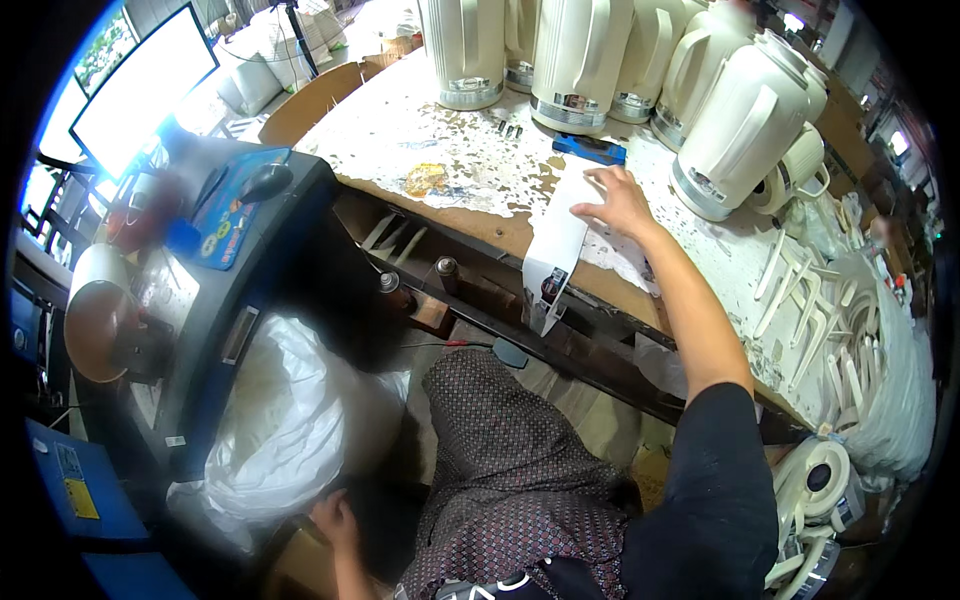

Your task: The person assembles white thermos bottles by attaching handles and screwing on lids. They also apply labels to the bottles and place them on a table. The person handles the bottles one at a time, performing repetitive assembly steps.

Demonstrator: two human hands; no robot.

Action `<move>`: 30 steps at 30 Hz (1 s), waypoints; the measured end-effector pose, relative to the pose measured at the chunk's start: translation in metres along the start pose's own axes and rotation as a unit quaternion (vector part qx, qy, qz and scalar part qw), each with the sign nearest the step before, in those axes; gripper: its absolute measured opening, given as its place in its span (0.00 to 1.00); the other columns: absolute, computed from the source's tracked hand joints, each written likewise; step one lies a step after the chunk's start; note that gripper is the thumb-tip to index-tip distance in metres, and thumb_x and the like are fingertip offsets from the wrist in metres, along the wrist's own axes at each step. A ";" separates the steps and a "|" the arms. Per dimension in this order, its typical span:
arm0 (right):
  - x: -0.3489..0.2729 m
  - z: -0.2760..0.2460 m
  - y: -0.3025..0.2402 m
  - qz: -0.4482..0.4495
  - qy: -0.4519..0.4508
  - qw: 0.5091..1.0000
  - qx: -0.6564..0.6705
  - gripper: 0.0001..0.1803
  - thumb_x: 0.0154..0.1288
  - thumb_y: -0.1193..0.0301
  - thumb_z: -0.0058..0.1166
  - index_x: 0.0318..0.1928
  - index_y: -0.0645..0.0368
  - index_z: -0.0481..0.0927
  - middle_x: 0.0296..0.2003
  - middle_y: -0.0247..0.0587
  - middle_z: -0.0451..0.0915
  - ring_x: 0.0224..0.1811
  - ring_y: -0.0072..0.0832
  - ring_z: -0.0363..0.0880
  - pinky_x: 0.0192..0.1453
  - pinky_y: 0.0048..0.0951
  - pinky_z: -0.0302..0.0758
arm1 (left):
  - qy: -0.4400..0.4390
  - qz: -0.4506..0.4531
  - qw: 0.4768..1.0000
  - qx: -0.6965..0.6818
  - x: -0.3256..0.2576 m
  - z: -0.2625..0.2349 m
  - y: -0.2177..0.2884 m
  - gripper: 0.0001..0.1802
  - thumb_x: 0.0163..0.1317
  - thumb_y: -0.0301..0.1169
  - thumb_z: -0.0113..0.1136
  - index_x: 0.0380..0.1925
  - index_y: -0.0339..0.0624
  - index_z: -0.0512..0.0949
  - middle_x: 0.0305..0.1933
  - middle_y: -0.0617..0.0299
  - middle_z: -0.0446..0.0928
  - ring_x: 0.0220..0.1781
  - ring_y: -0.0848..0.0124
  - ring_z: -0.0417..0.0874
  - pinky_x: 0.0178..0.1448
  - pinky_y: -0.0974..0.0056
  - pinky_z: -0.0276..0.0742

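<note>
A long white strip (pixel 560 230) of paper or film lies across the worktable and hangs over its near edge. Dark and silvery printed patches show on its lower end. My right hand (pixel 618 205) rests over the strip's upper part, thumb and fingers apart. Just beyond the fingertips lies a blue tool (pixel 590 149) with a dark section, its kind unclear. Low on the left, my left hand (pixel 335 520) hangs beside a white plastic bag (pixel 290 420), fingers loosely bent and apart, with nothing visible in them. Whether it touches the bag cannot be made out.
Several cream jugs with handles (pixel 740 125) stand along the table's far side. Loose cream handles (pixel 800 290) lie at the right, some in a plastic bag (pixel 890 370). A dark cabinet (pixel 290 215) with a mouse (pixel 266 182) stands left. Screwdriver-like tools (pixel 395 290) sit below the table edge.
</note>
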State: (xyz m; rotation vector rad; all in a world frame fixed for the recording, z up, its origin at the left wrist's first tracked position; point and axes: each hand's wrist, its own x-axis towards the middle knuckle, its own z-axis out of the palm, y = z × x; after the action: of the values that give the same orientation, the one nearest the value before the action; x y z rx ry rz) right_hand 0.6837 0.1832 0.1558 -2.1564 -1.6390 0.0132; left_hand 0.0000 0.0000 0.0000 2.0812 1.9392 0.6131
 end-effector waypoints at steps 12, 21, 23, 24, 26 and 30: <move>0.069 -0.080 0.008 -0.106 0.161 0.955 -0.227 0.10 0.68 0.65 0.48 0.42 0.53 0.80 0.39 0.42 0.82 0.37 0.42 0.83 0.42 0.44 0.77 | 0.057 0.028 0.991 -0.114 0.008 0.004 0.021 0.10 0.61 0.24 0.57 0.42 0.40 0.83 0.44 0.57 0.82 0.47 0.62 0.81 0.56 0.59 0.73; -0.092 -0.245 -0.156 -0.296 -0.112 0.904 0.288 0.30 0.60 0.72 0.62 0.64 0.45 0.74 0.41 0.38 0.85 0.42 0.25 0.82 0.44 0.33 0.79 | 0.013 0.278 0.803 -0.527 0.108 -0.058 0.272 0.61 0.48 0.48 0.77 0.74 0.43 0.47 0.72 0.43 0.58 0.75 0.52 0.58 0.72 0.47 0.59; -0.121 -0.238 -0.176 -0.406 -0.131 0.873 0.236 0.33 0.57 0.74 0.65 0.64 0.46 0.74 0.36 0.38 0.84 0.37 0.24 0.82 0.43 0.31 0.78 | 0.014 0.400 0.781 -0.479 0.118 -0.063 0.330 0.69 0.41 0.54 0.79 0.74 0.44 0.43 0.75 0.43 0.52 0.79 0.54 0.47 0.76 0.47 0.51; -0.129 -0.225 -0.183 -0.442 -0.081 0.859 0.243 0.33 0.56 0.75 0.66 0.64 0.47 0.74 0.33 0.38 0.82 0.35 0.24 0.81 0.43 0.31 0.78 | -0.020 0.415 0.778 -0.471 0.112 -0.055 0.342 0.66 0.44 0.51 0.79 0.74 0.43 0.43 0.74 0.44 0.53 0.78 0.55 0.50 0.76 0.48 0.52; -0.133 -0.214 -0.185 -0.425 -0.057 0.866 0.257 0.33 0.56 0.76 0.66 0.64 0.49 0.74 0.33 0.39 0.81 0.35 0.25 0.81 0.43 0.31 0.78 | -0.154 0.355 0.744 -0.544 0.095 -0.031 0.366 0.55 0.53 0.44 0.74 0.72 0.39 0.49 0.71 0.48 0.60 0.74 0.59 0.60 0.74 0.52 0.57; -0.076 -0.171 -0.137 -0.227 -0.064 0.903 0.360 0.25 0.62 0.69 0.62 0.60 0.51 0.76 0.44 0.40 0.83 0.47 0.27 0.80 0.54 0.30 0.76 | -0.320 0.102 0.681 -0.650 0.100 0.020 0.383 0.19 0.71 0.30 0.56 0.58 0.34 0.71 0.53 0.59 0.78 0.54 0.73 0.78 0.61 0.65 0.71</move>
State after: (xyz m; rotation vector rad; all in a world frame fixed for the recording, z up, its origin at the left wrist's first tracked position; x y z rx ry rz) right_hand 0.5798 0.0856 0.3387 -1.2182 -1.7957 0.5414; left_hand 0.3543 0.0641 0.1653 1.1967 0.4521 0.7868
